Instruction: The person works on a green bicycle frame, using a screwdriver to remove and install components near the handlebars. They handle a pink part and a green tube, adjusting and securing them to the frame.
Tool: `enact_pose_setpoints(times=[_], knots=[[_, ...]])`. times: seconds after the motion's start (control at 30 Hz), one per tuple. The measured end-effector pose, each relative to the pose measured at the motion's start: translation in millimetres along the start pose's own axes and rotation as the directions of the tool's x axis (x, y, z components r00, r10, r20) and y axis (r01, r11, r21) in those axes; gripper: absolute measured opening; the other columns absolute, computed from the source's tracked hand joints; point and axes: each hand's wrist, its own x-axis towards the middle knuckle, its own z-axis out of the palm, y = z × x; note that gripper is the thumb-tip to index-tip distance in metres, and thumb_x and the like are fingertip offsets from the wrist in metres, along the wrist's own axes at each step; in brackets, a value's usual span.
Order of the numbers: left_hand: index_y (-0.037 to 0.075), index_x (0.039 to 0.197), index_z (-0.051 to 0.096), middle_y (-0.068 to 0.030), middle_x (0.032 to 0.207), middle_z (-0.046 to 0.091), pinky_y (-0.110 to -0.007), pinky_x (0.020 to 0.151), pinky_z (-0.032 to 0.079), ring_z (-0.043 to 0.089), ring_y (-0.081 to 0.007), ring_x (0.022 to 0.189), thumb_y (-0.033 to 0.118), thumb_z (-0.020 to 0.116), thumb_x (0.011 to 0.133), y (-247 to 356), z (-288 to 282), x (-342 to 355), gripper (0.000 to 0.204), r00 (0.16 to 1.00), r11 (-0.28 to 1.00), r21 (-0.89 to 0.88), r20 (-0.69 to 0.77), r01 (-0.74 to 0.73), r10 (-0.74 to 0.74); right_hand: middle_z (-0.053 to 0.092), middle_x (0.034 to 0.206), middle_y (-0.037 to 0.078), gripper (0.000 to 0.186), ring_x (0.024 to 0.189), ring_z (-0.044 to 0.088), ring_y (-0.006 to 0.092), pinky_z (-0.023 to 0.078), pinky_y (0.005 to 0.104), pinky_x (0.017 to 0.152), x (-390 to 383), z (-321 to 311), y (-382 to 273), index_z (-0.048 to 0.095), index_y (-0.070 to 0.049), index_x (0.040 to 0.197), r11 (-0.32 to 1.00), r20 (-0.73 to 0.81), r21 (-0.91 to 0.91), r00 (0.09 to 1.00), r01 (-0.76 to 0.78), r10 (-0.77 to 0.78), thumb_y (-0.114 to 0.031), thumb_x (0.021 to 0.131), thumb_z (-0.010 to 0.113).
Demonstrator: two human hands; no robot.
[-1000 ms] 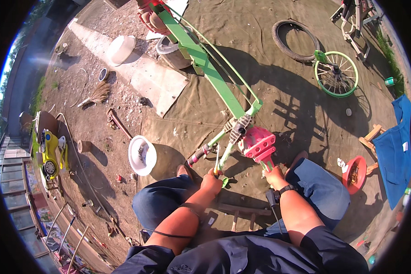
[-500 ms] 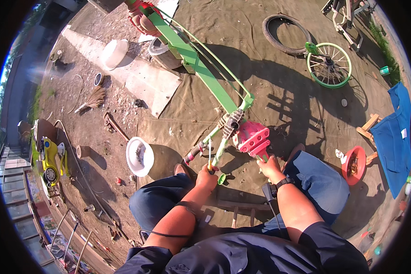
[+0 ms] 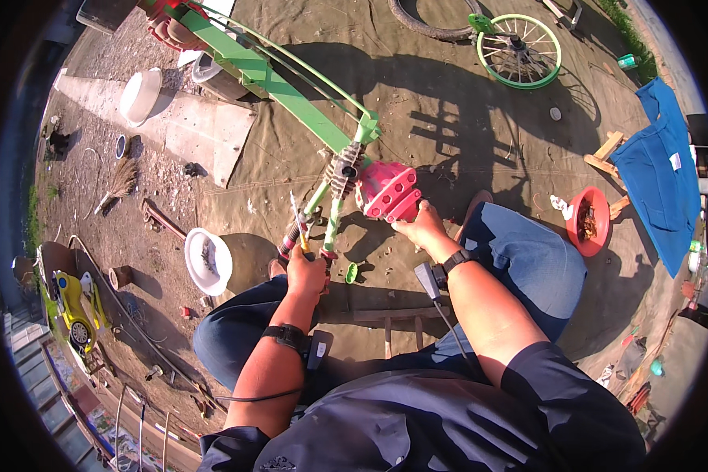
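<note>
A thin stick-like tool with a pale tip and yellow lower part points up out of my left hand, whose fingers are closed round it. That hand is beside the lower ends of two fork legs, attached to a long green metal frame. My right hand is closed on the lower edge of a pink-red part with round holes, just right of the legs. Its fingertips are partly hidden behind that part. Below the legs a small green piece lies on the ground cloth.
A white basin stands left of my knee, near a pipe wrench. At right are a red bowl and blue cloth over a wooden stool. Farther off lie a green spoked wheel and a tyre.
The whole view has shifted, so surroundings sit farther left and higher. My right hand has moved from below the pink-red part onto its lower edge. The left still holds the tool, now tilted.
</note>
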Motion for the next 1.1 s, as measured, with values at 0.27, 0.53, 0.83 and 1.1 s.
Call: enact_pose_setpoints(times=[0.27,0.53,0.83,1.1], knots=[[0.004,0.133,0.052,-0.0054,0.081,0.06,-0.028,0.051,0.046,0.056,-0.0128,0.06,0.008,0.067,0.082,16.8,-14.7,-15.6,0.054,0.994,0.993,0.05,0.052,-0.103,0.1,0.07,0.107,0.021,0.055,0.101,0.069,0.0337,0.056,0.0392,0.085,-14.0,-23.3,-41.9,0.062,0.001,0.113,0.998,-0.172,0.05,0.984,0.043,-0.034,-0.027,0.07,0.082],[0.0,0.136,0.05,-0.0063,0.085,0.062,-0.027,0.057,0.05,0.058,-0.0115,0.064,0.011,0.07,0.082,37.7,-35.0,-23.4,0.058,0.921,0.865,0.328,0.047,-0.381,0.388,0.069,0.114,0.019,0.055,0.109,0.066,0.0328,0.051,0.0408,0.094,-0.1,-42.8,-65.6,0.059,-0.002,0.126,0.953,-0.23,-0.007,0.927,0.304,-0.297,-0.028,0.08,0.074],[0.0,0.133,0.054,-0.0145,0.097,0.069,-0.033,0.077,0.053,0.066,-0.0192,0.083,0.015,0.071,0.082,79.4,-64.0,-25.7,0.056,0.934,0.892,0.285,0.031,-0.351,0.357,0.069,0.12,0.016,0.051,0.109,0.066,0.0298,0.052,0.0382,0.094,35.5,-21.0,-104.1,0.06,-0.005,0.127,0.942,-0.013,0.036,0.943,0.332,-0.332,-0.033,0.086,0.07],[-0.001,0.137,0.047,-0.0051,0.097,0.061,-0.025,0.062,0.049,0.06,-0.0104,0.076,0.009,0.067,0.088,77.7,-39.6,-16.7,0.053,0.973,0.97,-0.099,0.044,-0.223,0.228,0.064,0.083,0.01,0.027,0.067,0.064,0.0225,0.052,0.0425,0.054,81.1,1.3,-138.3,0.058,-0.005,0.106,0.679,0.179,0.732,0.978,-0.062,-0.104,-0.021,0.088,0.071]])
